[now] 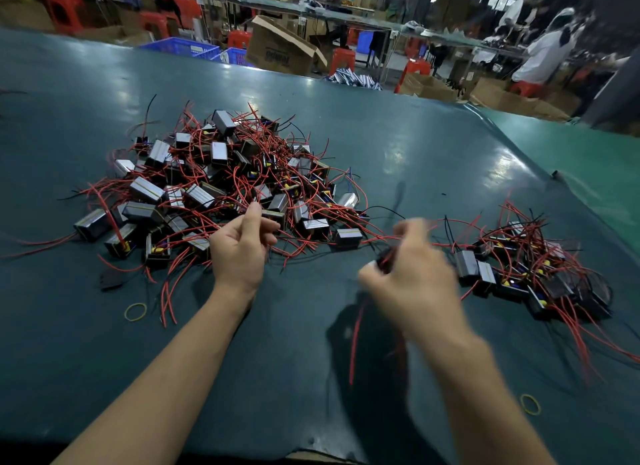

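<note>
A big heap of small black box components (pixel 221 184) with red and black wires lies on the dark green table (pixel 398 145), left of centre. A smaller heap of the same parts (pixel 530 274) lies at the right. My left hand (pixel 239 253) hovers at the near edge of the big heap, fingers loosely curled, holding nothing I can see. My right hand (pixel 415 281) is blurred by motion between the heaps. It grips a dark component (pixel 384 258), whose red wires (pixel 355 340) hang down below the hand.
Two yellow rubber bands lie on the table, one near left (pixel 135 312) and one near right (pixel 530 404). A black scrap (pixel 112 279) lies by the big heap. Beyond the far table edge stand cardboard boxes (pixel 277 47), blue crates, red stools and people at benches.
</note>
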{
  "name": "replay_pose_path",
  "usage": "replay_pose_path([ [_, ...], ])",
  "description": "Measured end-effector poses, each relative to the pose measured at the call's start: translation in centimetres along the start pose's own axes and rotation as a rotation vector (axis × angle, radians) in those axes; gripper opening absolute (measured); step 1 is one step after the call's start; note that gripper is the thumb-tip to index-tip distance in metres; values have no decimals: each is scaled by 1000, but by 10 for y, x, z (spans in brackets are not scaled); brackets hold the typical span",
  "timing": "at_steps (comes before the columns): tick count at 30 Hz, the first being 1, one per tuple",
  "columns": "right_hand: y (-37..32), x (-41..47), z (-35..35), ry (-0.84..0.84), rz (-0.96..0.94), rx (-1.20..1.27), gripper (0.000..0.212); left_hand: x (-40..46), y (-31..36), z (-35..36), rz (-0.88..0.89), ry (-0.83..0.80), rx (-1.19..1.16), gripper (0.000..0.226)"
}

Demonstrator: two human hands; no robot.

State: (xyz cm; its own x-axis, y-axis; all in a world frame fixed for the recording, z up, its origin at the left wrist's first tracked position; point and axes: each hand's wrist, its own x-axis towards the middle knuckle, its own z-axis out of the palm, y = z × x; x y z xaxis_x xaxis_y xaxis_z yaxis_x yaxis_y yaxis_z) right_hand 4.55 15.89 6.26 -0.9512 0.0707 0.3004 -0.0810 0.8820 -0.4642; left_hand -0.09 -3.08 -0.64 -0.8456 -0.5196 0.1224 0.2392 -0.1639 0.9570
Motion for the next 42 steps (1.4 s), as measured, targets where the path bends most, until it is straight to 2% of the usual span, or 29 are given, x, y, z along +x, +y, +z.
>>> replay_pose_path([
  [3, 47, 47, -26, 80, 184, -49, 44, -4, 0, 3, 58, -41, 116, 44],
  [6, 87, 73, -27, -45, 368, -190, 43, -6, 0, 4, 100, -70, 171, 42],
  [8, 100, 76, -20, -59, 403, -288, 40, -7, -1, 3, 124, -74, 215, 40],
  [13, 92, 76, -21, 190, 409, -421, 40, -7, -5, 3, 210, -95, 321, 37],
  [14, 83, 75, -21, 219, 368, -399, 37, -7, -6, 3, 232, -97, 338, 37],
  [16, 55, 73, -15, 217, 133, -272, 26, -6, -8, 3, 267, -100, 368, 36],
  [19, -7, 68, 8, -34, -292, -8, 15, -8, -8, 3, 282, -98, 383, 37],
  [21, -47, 71, 31, -174, -453, 33, 20, -9, -7, 3, 299, -60, 396, 41],
  [23, -76, 80, 56, -247, -502, 18, 24, -9, -5, 1, 329, 12, 408, 48],
  [28, -106, 101, 100, -442, -537, -312, 25, -8, -2, -3, 280, 211, 392, 49],
  [34, -95, 109, 108, -449, -537, -366, 24, -8, -5, -3, 386, 165, 412, 45],
  [37, -83, 113, 99, -382, -457, -145, 20, -6, -6, -2, 354, 204, 359, 43],
  [42, -65, 123, 47, -313, -16, 836, 20, -6, -6, -1, 358, 218, 313, 51],
])
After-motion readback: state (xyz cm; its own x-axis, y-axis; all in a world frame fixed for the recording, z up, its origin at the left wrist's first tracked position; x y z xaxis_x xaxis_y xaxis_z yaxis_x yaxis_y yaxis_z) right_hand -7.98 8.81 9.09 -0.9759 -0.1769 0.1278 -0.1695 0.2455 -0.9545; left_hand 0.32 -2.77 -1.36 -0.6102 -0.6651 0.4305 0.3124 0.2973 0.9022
